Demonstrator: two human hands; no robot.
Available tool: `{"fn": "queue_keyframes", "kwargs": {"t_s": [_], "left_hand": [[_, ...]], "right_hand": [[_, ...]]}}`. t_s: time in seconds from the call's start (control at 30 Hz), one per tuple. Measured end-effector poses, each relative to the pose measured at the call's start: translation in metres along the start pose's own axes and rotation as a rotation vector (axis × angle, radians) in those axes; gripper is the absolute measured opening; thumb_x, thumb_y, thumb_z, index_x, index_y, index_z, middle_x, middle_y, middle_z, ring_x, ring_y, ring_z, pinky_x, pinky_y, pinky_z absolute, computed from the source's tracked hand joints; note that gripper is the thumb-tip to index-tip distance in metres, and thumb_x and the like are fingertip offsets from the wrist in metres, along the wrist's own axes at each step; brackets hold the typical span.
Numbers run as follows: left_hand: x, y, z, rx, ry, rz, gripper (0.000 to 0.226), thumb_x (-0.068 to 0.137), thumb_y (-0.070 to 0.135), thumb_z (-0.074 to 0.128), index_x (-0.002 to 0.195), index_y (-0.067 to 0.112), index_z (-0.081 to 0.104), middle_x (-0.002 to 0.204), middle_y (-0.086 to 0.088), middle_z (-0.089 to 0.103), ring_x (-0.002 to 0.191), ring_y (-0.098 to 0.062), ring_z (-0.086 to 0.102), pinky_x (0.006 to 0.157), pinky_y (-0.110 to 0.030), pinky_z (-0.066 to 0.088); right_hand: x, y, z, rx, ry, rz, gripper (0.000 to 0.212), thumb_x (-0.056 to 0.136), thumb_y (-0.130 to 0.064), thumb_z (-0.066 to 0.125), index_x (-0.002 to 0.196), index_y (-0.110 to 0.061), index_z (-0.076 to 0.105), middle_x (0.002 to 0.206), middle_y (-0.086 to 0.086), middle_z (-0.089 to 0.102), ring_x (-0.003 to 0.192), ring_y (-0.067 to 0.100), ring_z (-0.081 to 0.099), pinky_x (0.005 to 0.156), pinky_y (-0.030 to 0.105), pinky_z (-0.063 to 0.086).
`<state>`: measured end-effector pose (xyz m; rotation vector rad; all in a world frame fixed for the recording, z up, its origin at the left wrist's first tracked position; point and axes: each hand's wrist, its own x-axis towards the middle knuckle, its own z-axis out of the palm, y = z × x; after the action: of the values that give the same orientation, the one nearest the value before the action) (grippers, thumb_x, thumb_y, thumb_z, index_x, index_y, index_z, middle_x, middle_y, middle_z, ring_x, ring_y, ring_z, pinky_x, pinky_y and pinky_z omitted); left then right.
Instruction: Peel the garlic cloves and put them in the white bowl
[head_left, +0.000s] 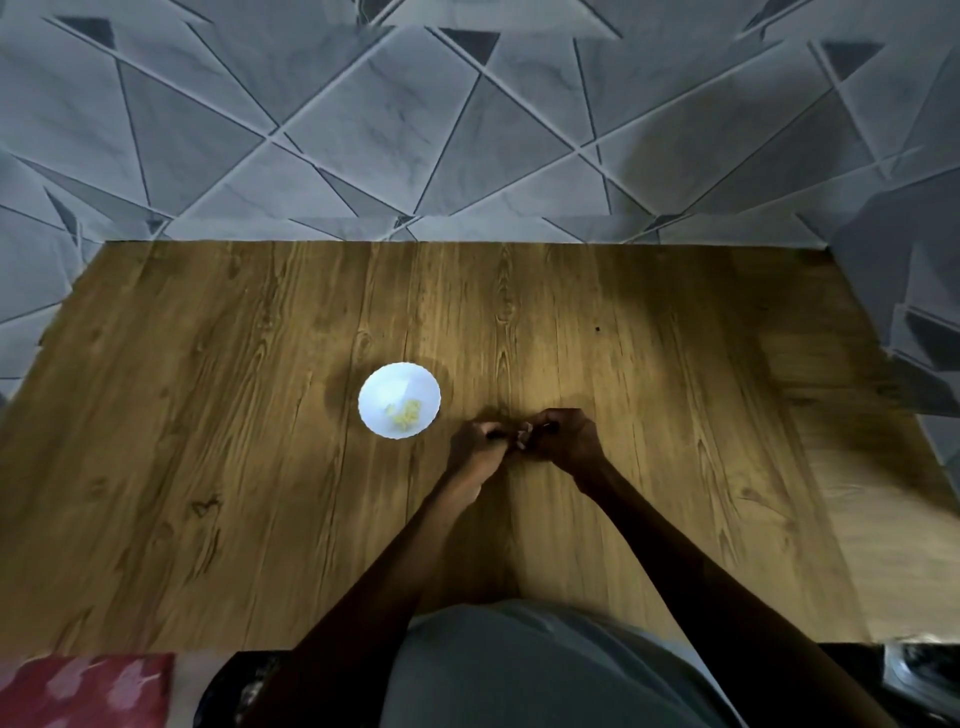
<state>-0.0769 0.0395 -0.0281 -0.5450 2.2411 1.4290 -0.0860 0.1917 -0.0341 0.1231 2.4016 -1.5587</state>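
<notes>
Wooden surface (260, 415) | left hand (475, 447) + right hand (563, 441) meet centre frame, fingers pinched shut on a garlic clove (523, 434), likely peeling | white bowl (379, 384) just left of hands, peeled cloves (406, 413) inside, short drop.

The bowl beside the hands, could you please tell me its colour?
The bowl is white, seen in the head view.
</notes>
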Motion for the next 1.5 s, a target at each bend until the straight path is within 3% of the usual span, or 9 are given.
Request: {"fn": "queue_keyframes", "kwargs": {"t_s": [0.2,0.5,0.6,0.73,0.87,0.93,1.1,1.27,1.5], "left_hand": [[-0.003,0.007,-0.004,0.085,0.067,0.227,0.017,0.092,0.011,0.064,0.105,0.014,0.072,0.104,0.0,0.072,0.097,-0.013,0.066,0.086,-0.027,0.054],[-0.002,0.004,-0.001,0.154,0.01,0.188,0.023,0.088,0.004,0.065,0.106,0.016,0.07,0.103,0.002,0.068,0.09,-0.007,0.06,0.063,-0.009,0.042],[-0.003,0.002,-0.001,0.129,0.024,0.181,0.025,0.09,0.002,0.061,0.108,0.017,0.07,0.104,0.003,0.068,0.085,-0.003,0.059,0.063,-0.01,0.045],[-0.007,-0.004,-0.004,0.104,0.075,0.192,0.021,0.088,0.006,0.062,0.1,0.02,0.072,0.099,0.004,0.072,0.085,-0.007,0.064,0.074,-0.023,0.053],[-0.015,-0.021,-0.013,0.149,0.089,0.298,0.015,0.086,0.007,0.066,0.095,0.018,0.073,0.088,0.01,0.07,0.084,-0.001,0.062,0.071,-0.004,0.042],[-0.022,-0.033,-0.017,0.164,0.112,0.327,0.013,0.084,0.009,0.068,0.092,0.018,0.073,0.085,0.012,0.069,0.08,0.003,0.061,0.069,-0.002,0.041],[-0.039,-0.056,-0.022,0.13,0.121,0.33,0.013,0.083,0.007,0.07,0.089,0.018,0.073,0.084,0.013,0.069,0.077,0.007,0.06,0.071,-0.004,0.042],[-0.051,-0.07,-0.027,0.155,0.101,0.317,0.013,0.083,0.009,0.072,0.095,0.013,0.073,0.091,0.004,0.072,0.079,0.002,0.059,0.071,-0.002,0.041],[-0.056,-0.073,-0.029,0.192,0.059,0.27,0.015,0.085,0.014,0.071,0.1,0.014,0.073,0.096,0.003,0.072,0.084,-0.003,0.06,0.074,-0.01,0.044]], "right_hand": [[-0.002,-0.001,-0.003,-0.107,-0.006,-0.084,0.009,0.084,-0.01,0.075,0.093,-0.007,0.072,0.082,-0.005,0.07,0.07,-0.002,0.067,0.06,0.011,0.052],[0.0,0.001,-0.005,-0.146,0.046,-0.096,0.006,0.088,-0.012,0.07,0.092,-0.011,0.074,0.088,0.0,0.074,0.079,0.013,0.072,0.07,0.026,0.058],[0.0,0.004,-0.008,-0.093,0.107,-0.049,0.004,0.084,-0.008,0.072,0.085,-0.011,0.074,0.081,0.0,0.074,0.074,0.016,0.071,0.069,0.036,0.061],[-0.015,-0.003,-0.014,-0.016,0.167,-0.085,0.011,0.09,-0.003,0.065,0.083,-0.007,0.073,0.081,0.004,0.073,0.07,0.015,0.071,0.062,0.03,0.06],[-0.039,0.003,-0.014,-0.023,0.126,-0.146,0.013,0.091,-0.005,0.065,0.082,-0.008,0.073,0.079,0.005,0.073,0.067,0.019,0.072,0.059,0.037,0.061],[-0.049,0.01,-0.009,-0.074,0.088,-0.095,0.011,0.089,-0.005,0.068,0.082,-0.012,0.073,0.078,0.002,0.073,0.067,0.016,0.071,0.06,0.037,0.061],[-0.076,0.014,0.01,-0.353,0.036,-0.187,0.011,0.087,-0.016,0.073,0.079,-0.023,0.068,0.069,-0.017,0.06,0.06,-0.003,0.06,0.057,0.01,0.047],[-0.084,0.014,0.025,-0.497,0.066,-0.197,0.011,0.087,-0.019,0.072,0.077,-0.019,0.068,0.069,-0.005,0.064,0.059,0.008,0.06,0.057,0.03,0.055],[-0.076,0.004,0.033,-0.675,0.043,-0.12,0.006,0.087,-0.018,0.072,0.09,-0.013,0.072,0.084,0.002,0.072,0.073,0.015,0.068,0.065,0.026,0.054]]}}
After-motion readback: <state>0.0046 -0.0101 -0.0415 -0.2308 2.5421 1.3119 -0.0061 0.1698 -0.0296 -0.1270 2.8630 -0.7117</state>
